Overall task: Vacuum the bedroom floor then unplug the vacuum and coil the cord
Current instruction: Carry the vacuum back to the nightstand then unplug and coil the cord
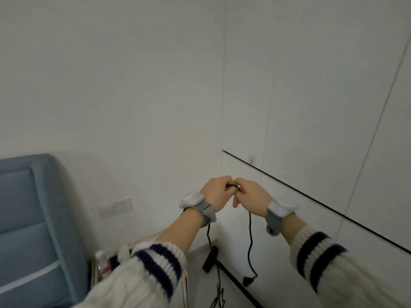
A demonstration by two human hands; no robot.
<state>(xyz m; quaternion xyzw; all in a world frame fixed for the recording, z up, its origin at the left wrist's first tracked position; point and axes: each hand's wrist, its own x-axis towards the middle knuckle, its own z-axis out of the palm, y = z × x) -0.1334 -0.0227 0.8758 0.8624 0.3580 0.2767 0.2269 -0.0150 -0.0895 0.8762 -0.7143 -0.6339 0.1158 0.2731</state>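
Note:
My left hand and my right hand meet at chest height in front of the white wall, both closed on a thin black cord. A short loop of the cord shows between the fingers. One strand hangs from the right hand and ends in a black plug dangling free. Another strand drops from under the left wrist toward the floor. The vacuum itself is not in view.
A blue padded headboard fills the lower left. A white wall socket sits beside it. Below it stands a bedside surface with a clear bottle. A black power strip lies on the floor. White cabinet panels stand on the right.

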